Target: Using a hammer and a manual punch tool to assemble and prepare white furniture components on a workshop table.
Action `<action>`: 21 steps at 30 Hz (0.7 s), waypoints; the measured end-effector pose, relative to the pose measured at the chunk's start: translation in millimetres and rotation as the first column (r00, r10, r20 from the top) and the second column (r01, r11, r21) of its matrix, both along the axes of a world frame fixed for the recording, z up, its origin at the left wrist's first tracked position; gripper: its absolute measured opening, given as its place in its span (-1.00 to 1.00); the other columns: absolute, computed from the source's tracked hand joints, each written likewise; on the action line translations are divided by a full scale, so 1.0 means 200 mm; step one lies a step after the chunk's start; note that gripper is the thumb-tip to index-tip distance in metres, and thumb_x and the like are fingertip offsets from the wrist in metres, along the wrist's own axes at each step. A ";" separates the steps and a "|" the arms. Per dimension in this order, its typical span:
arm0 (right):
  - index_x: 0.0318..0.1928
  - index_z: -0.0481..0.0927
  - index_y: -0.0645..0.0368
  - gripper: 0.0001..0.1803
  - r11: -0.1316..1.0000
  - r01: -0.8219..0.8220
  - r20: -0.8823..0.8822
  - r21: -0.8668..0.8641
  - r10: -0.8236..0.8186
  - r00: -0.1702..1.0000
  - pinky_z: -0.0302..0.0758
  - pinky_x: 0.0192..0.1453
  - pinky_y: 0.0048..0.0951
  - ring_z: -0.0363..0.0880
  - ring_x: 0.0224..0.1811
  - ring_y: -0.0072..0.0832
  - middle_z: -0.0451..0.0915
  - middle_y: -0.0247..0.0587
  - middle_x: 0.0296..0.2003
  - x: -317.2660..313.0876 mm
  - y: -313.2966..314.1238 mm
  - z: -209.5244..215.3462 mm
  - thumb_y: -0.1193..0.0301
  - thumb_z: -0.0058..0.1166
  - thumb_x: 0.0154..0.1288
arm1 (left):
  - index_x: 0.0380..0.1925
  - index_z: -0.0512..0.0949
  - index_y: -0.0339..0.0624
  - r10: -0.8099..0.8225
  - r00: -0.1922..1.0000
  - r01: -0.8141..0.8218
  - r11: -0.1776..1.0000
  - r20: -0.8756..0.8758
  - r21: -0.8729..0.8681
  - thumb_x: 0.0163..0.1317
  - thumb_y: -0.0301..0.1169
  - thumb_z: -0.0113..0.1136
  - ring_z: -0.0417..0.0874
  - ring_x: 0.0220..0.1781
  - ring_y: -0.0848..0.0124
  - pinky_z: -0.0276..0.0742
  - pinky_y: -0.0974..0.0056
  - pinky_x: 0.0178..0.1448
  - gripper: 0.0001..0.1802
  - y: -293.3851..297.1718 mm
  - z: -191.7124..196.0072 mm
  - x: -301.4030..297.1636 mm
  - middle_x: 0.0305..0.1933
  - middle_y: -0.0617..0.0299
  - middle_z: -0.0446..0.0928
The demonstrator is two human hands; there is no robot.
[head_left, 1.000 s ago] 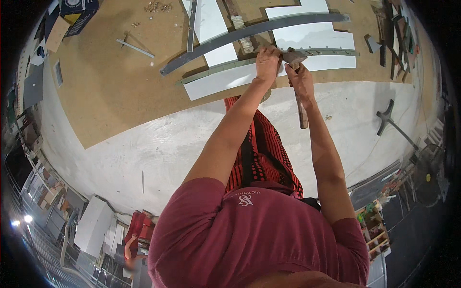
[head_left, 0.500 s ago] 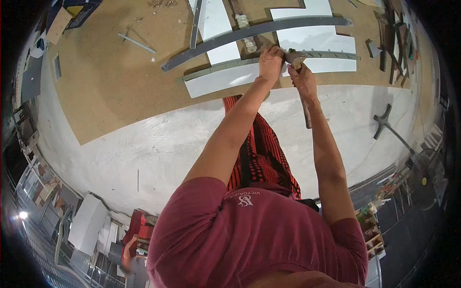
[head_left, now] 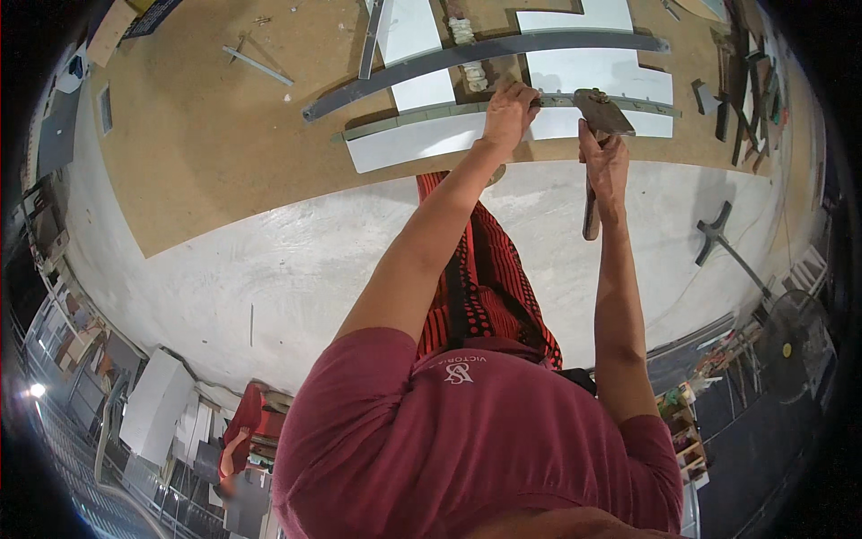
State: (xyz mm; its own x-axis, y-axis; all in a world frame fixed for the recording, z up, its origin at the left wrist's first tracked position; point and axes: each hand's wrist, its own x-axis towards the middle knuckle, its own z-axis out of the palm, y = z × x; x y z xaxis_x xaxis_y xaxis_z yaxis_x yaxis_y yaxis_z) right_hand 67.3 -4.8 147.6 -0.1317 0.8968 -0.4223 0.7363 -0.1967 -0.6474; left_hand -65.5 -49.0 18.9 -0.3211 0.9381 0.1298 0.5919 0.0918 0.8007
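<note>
In my right hand [head_left: 607, 166] is a hatchet [head_left: 603, 115] with a broad metal head and a wooden handle. The fingers are closed round the handle just below the head, which is raised over the white panel. My left hand [head_left: 512, 115] rests at a thin grey-green strip [head_left: 422, 115] with small points along it; its fingers are pinched together, and what they hold, if anything, is too small to make out. The strip lies across white cut panels [head_left: 404, 146] on a brown board [head_left: 197, 153]. Behind it runs a long dark grey bar [head_left: 530, 42].
Dark offcuts [head_left: 743, 99] are heaped at the right of the board. A slim metal piece [head_left: 260, 66] lies on the left. A standing fan [head_left: 790, 346] is at the far right, on the pale floor [head_left: 269, 260]. A person in red [head_left: 238, 436] shows at lower left.
My right hand has moved the hatchet to the right, away from my left hand, and its head now shows broadside. My left hand stays at the strip.
</note>
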 end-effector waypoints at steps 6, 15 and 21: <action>-0.59 0.38 0.15 -0.66 0.998 -0.021 -0.053 -0.059 0.018 0.998 0.18 -0.59 -0.58 0.22 -0.68 -0.70 0.30 -0.46 -0.73 0.03 -0.03 -0.07 0.23 0.05 0.22 | -0.36 0.50 -0.13 -0.039 0.999 0.038 0.999 0.024 0.032 0.00 -0.40 0.17 0.49 -0.17 0.14 0.29 0.10 0.11 -0.83 0.01 -0.01 0.00 -0.27 0.12 0.51; -0.32 0.47 0.36 -0.53 0.994 -0.075 -0.052 -0.083 0.071 0.996 0.40 -0.52 -0.47 0.44 -0.66 -0.54 0.48 -0.22 -0.66 -0.03 -0.05 -0.24 0.11 0.10 0.13 | -0.39 0.52 -0.14 0.052 0.998 -0.050 0.996 -0.031 0.071 -0.02 -0.45 0.18 0.52 -0.20 0.20 0.32 0.16 0.05 -0.86 0.02 -0.03 0.04 -0.34 0.19 0.54; -0.30 0.46 0.32 -0.56 0.991 -0.061 -0.067 -0.119 0.053 0.996 0.39 -0.51 -0.48 0.43 -0.65 -0.53 0.48 -0.24 -0.65 -0.05 -0.02 -0.19 0.12 0.09 0.13 | -0.40 0.53 -0.17 0.008 0.999 -0.006 0.999 -0.051 0.046 -0.03 -0.45 0.18 0.51 -0.18 0.21 0.31 0.18 0.06 -0.86 0.02 -0.03 0.03 -0.35 0.16 0.53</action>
